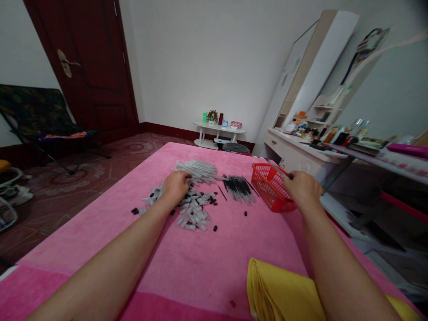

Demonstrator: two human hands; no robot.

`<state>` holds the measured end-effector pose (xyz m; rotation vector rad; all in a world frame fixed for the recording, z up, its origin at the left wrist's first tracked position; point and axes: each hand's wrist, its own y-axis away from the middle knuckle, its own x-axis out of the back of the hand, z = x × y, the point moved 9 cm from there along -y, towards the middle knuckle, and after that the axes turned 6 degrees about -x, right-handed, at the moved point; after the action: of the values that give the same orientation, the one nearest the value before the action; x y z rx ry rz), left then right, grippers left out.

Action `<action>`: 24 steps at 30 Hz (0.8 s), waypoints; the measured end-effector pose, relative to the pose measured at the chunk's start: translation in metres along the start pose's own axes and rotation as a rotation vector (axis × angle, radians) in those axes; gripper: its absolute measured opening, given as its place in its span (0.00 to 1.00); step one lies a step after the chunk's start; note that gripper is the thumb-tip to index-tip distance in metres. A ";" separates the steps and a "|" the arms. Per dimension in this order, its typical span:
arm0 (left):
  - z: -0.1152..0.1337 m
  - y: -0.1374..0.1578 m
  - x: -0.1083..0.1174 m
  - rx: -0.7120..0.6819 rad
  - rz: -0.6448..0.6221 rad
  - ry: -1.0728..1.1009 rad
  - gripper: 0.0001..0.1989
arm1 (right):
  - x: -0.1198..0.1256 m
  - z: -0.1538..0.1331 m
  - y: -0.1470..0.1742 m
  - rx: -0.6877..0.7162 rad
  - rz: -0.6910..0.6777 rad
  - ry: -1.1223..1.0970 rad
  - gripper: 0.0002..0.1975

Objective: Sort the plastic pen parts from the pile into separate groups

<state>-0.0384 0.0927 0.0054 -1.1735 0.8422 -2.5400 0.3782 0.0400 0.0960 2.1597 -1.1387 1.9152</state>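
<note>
My right hand (305,187) is closed around one end of a slim, pen-like stick (277,168), over the right side of a red plastic basket (276,203). My left hand (176,185) has its fingers pinched together at the near edge of a stack of whitish tubes (200,170). Whatever lies between those fingertips is too small to make out. Around and beneath that hand spreads a heap of short translucent caps (195,215) mixed with small black plugs. Between the tubes and the basket lies a bundle of thin black-and-clear sticks (239,187).
A pink cloth (227,263) covers the table. Folded yellow fabric (284,290) lies at its near right edge. Loose black plugs (215,228) dot the cloth. A cluttered white dresser (301,151) stands to the right, and a folding chair (43,120) at the left.
</note>
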 end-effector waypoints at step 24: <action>0.018 0.004 -0.013 -0.060 -0.368 -0.526 0.13 | -0.084 -0.122 0.140 0.633 -0.409 0.105 0.13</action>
<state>-0.0166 0.0877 0.0047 -2.0509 0.6147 -2.2716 0.2033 0.0371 -0.0075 2.2587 -0.0339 2.3390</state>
